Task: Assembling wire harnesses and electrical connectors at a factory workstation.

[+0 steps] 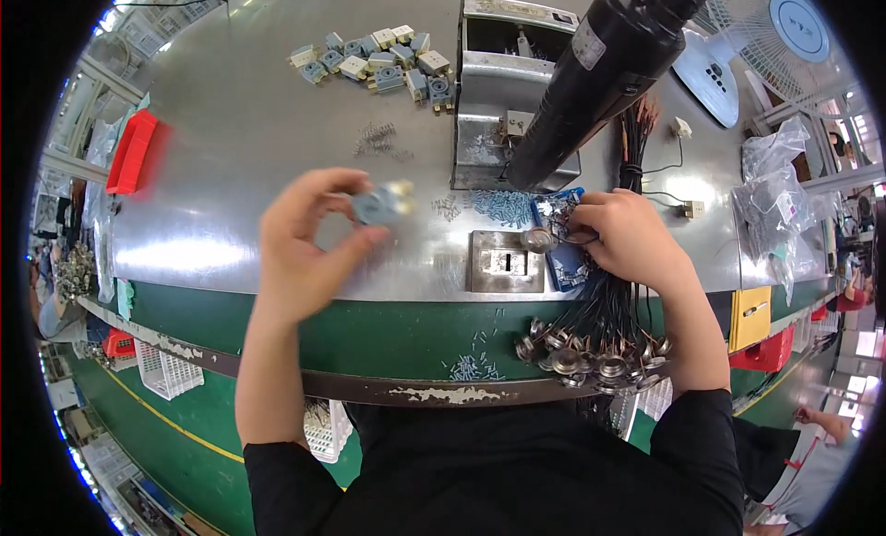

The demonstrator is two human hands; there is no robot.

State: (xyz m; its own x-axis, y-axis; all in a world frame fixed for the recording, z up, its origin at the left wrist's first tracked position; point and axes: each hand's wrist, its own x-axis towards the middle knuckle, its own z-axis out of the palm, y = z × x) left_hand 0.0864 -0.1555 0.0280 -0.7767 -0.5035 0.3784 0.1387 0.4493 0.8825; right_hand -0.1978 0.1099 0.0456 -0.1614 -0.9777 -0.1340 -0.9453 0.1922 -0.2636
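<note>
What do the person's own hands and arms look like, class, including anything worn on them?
The left hand and right hand are ungloved. No watch or bracelet shows at either wrist. Plain black short sleeves, one left and one right, end near the elbows and match the black top. The left hand is blurred, so finer details are unclear.

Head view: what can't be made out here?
All in the head view:
Gray part in the left hand: details blurred by motion.
Whether the right hand grips anything: hidden by the hand itself.
Machine: partly behind the black cylinder.
Fan: cut off by the picture's edge.
Metal bits: too small to identify.
</note>
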